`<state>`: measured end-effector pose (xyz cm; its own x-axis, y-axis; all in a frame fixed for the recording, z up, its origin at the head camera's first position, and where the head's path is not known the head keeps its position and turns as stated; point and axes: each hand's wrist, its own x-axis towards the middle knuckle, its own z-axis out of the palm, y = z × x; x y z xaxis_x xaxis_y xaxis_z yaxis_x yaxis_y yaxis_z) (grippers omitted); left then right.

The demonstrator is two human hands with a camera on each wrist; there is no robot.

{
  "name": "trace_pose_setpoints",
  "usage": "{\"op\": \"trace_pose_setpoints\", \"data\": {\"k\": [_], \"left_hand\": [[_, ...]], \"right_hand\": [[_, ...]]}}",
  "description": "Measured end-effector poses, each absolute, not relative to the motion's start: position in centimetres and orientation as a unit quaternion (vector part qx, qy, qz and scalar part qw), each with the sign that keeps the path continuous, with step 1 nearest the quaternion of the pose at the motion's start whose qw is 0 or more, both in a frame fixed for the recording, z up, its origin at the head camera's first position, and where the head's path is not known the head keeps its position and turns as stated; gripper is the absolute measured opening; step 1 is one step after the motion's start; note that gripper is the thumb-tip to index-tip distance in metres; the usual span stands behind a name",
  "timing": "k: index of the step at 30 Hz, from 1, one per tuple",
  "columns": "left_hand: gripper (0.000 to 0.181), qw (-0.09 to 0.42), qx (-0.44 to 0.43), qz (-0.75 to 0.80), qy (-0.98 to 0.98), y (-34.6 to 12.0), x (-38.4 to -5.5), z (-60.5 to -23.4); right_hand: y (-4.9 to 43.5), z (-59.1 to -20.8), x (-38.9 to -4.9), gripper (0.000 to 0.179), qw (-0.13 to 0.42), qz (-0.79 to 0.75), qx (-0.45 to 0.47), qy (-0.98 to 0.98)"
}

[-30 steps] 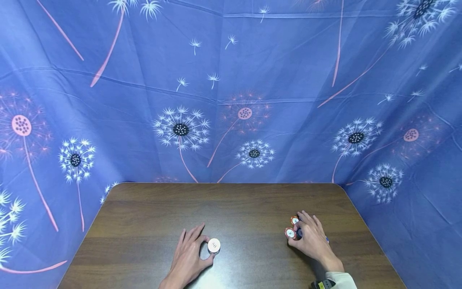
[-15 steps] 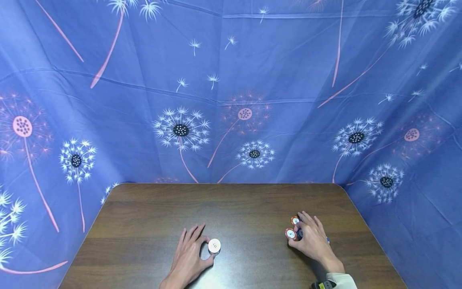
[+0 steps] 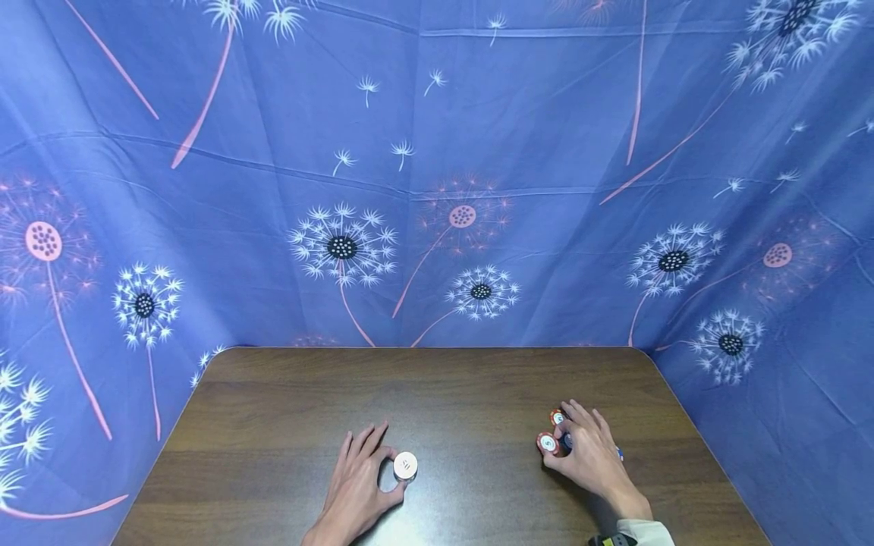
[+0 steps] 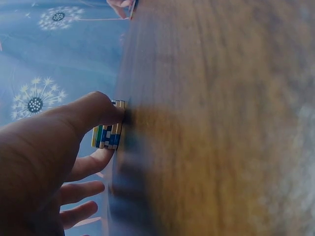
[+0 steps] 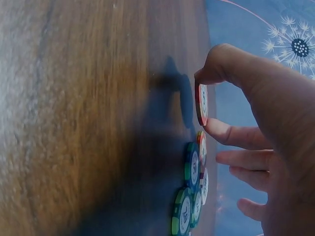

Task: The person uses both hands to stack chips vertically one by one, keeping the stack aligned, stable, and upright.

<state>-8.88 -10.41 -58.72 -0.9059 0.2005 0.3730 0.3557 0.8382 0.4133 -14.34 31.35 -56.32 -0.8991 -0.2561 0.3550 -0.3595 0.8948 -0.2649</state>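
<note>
My left hand (image 3: pixel 356 481) holds a small stack of poker chips (image 3: pixel 405 465) between thumb and index finger, on the table left of centre. From above, its top chip is pale; the left wrist view shows striped edges of the stacked chips (image 4: pixel 109 136), with the other fingers spread. Over at the right, my right hand (image 3: pixel 592 459) pinches a red-rimmed poker chip (image 5: pixel 202 103) by its edge between thumb and index finger. That chip's shadow falls apart from it on the wood. Beneath the right hand lie loose chips, among them another red one (image 3: pixel 557 417) and a dark one (image 3: pixel 567 440), partly covered.
The brown wooden table (image 3: pixel 464 394) has rounded back corners. A blue dandelion-print cloth (image 3: pixel 423 152) hangs behind it and on both sides. In the right wrist view, several green-edged and dark chips (image 5: pixel 183 211) lie close together below the pinched chip.
The red chip in my right hand has shifted very slightly left, with the thumb. My left hand and its stack stay in place.
</note>
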Motion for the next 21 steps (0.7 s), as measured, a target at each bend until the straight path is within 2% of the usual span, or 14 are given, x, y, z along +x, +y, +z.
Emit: {"op": "trace_pose_setpoints", "data": {"k": [14,21], "left_hand": [[0.040,0.185,-0.159,-0.229,-0.942,-10.4,-9.0,-58.8],[0.040,0.180,-0.158,-0.230,-0.943,-10.5,-9.1,-58.9]], "right_hand": [[30.7,-56.2,-14.1,0.037,0.172,0.162,0.170,-0.957],[29.9,-56.1,-13.9,0.034,0.156,0.174,0.172,-0.957]]}}
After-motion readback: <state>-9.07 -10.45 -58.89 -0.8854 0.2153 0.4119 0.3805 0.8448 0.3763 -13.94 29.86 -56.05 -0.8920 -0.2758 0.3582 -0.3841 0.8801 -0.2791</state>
